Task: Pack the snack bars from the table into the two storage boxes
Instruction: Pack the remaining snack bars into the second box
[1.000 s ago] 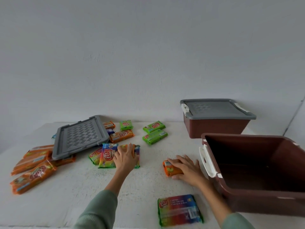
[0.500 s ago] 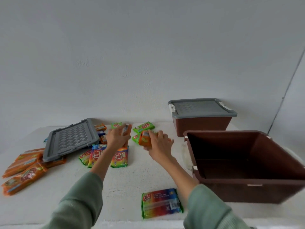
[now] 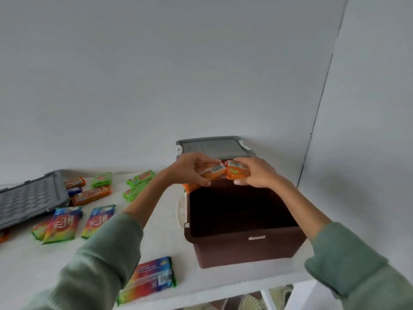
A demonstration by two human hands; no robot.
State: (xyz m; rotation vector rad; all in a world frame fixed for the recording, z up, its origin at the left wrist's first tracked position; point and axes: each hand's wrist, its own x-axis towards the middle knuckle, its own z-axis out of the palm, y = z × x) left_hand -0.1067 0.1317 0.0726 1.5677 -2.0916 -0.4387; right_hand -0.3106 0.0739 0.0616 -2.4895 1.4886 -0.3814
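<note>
Your left hand (image 3: 190, 167) is closed in a pinch on an orange bar (image 3: 211, 173), thumb beneath and fingers curled over the top (its barcode faces you). Your right hand (image 3: 259, 173) grips a second orange bar (image 3: 238, 173) the same way, with the fingers wrapped over it and the thumb under. The two bars meet end to end between your hands, touching or very nearly so.

Directly beneath both hands sits the open storage box (image 3: 245, 242), brown and dark inside; neither bar is in it yet. Just beyond your knuckles stands the lidded storage box (image 3: 214, 147), its grey cover on.

Out to the left of your left hand, on the table (image 3: 166, 231), lie green bars (image 3: 140, 176) and, further left, a loose orange bar (image 3: 91, 193). Nearer you on that side, two rainbow bars (image 3: 62, 222) lie side by side, next to the loose grey lid (image 3: 29, 198). A lone rainbow bar (image 3: 149, 279) lies by the table's near edge, just right of your left sleeve.
</note>
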